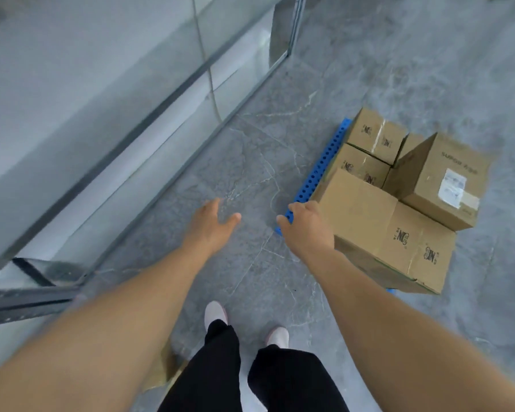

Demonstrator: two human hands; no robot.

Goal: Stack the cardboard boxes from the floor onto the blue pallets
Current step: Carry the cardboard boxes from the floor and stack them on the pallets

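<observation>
My right hand (306, 230) hangs empty with fingers loosely curled above the near corner of the blue pallet (318, 171), whose long edge runs away toward one o'clock under the stacked cardboard boxes (399, 188); the nearest box (384, 233) lies just beside that hand at three o'clock. My left hand (210, 226) is open over bare floor (250, 162), well apart at nine o'clock. A cardboard piece (164, 370) at seven o'clock by my leg may be the next box; room is clear ahead, the glass partition (101, 114) hems the left.
</observation>
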